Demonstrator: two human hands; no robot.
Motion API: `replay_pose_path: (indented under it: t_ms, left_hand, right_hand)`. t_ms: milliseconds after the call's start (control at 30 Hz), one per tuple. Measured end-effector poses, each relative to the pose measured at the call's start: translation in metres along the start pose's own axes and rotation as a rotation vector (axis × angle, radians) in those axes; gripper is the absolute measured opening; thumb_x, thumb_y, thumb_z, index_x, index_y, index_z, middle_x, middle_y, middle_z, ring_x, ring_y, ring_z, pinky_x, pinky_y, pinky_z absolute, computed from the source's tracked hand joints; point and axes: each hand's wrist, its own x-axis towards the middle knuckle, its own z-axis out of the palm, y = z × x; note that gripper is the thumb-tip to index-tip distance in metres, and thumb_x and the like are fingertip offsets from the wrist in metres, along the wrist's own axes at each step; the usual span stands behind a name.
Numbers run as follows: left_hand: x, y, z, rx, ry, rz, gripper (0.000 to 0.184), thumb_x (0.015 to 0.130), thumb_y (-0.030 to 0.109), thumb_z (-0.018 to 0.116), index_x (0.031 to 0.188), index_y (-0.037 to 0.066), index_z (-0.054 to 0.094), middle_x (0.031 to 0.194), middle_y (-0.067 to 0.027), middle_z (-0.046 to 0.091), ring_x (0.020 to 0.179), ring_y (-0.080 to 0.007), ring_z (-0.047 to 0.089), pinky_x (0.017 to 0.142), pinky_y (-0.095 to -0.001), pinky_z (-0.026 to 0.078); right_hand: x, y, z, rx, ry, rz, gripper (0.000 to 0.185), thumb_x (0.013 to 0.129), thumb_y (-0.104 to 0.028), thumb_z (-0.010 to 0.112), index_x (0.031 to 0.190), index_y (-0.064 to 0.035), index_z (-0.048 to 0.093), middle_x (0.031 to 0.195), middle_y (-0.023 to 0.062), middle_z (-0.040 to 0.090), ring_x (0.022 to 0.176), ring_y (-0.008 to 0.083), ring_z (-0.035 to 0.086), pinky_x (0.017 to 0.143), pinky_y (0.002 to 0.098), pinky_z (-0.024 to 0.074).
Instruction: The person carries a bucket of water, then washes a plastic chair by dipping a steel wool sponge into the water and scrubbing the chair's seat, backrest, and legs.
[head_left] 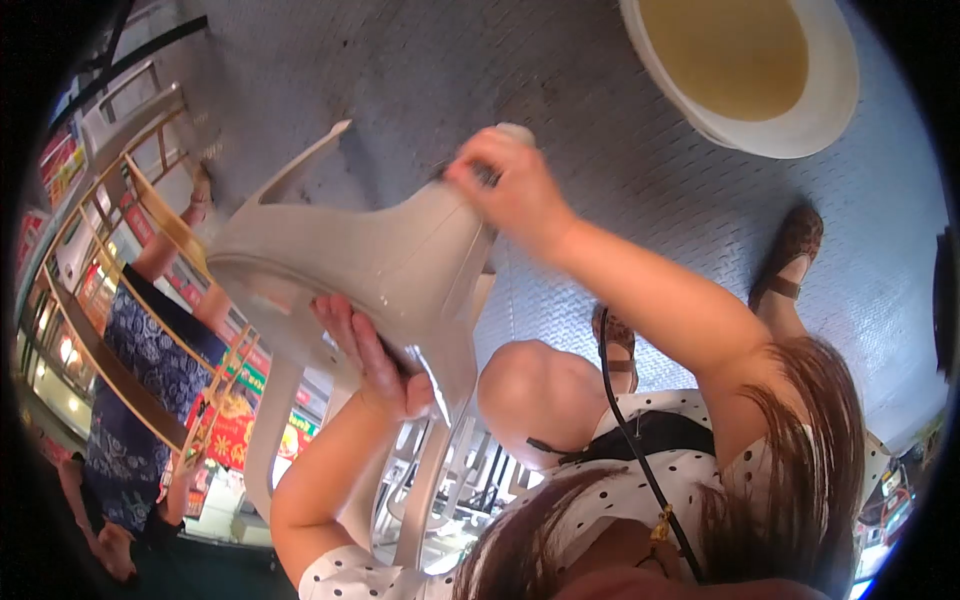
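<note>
Grey chair [400, 250] tilted | we clamp right hand [510, 190] on leg [516, 131] | left hand [375, 362] open against seat [275, 300] | bucket [832, 85] on floor [410, 60]

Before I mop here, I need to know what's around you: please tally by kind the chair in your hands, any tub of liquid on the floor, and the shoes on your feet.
Plastic chair: 1
White tub of yellowish liquid: 1
Brown strapped shoes: 2
Total: 4
</note>
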Motion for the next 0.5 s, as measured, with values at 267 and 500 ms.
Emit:
replay_pose_path:
  t_ms: [267, 500]
  left_hand:
    - [-0.001, 0.0, 0.004, 0.022, 0.016, -0.014, 0.079, 0.095, 0.054, 0.024, 0.146, -0.005, 0.013, 0.151, -0.028, 0.014, 0.14, -0.044, 0.01, 0.112, -0.0579, 0.004]
    - [0.001, -0.007, 0.006, 0.01, 0.038, 0.029, 0.079, 0.094, 0.054, 0.025, 0.147, -0.003, 0.011, 0.151, -0.028, 0.014, 0.141, -0.0432, 0.01, 0.112, -0.0576, 0.005]
  right_hand:
    - [-0.022, -0.032, -0.003, 0.123, -0.006, -0.184, 0.011, 0.081, -0.01, 0.064, 0.089, -0.0044, 0.067, 0.089, 0.0098, 0.063, 0.09, 0.0279, 0.059, 0.083, 0.0353, 0.0455]
    - [-0.017, 0.046, -0.019, -0.063, -0.078, 0.065, 0.018, 0.082, -0.012, 0.062, 0.097, -0.0051, 0.068, 0.103, 0.0101, 0.061, 0.099, 0.0273, 0.057, 0.089, 0.0367, 0.0445]
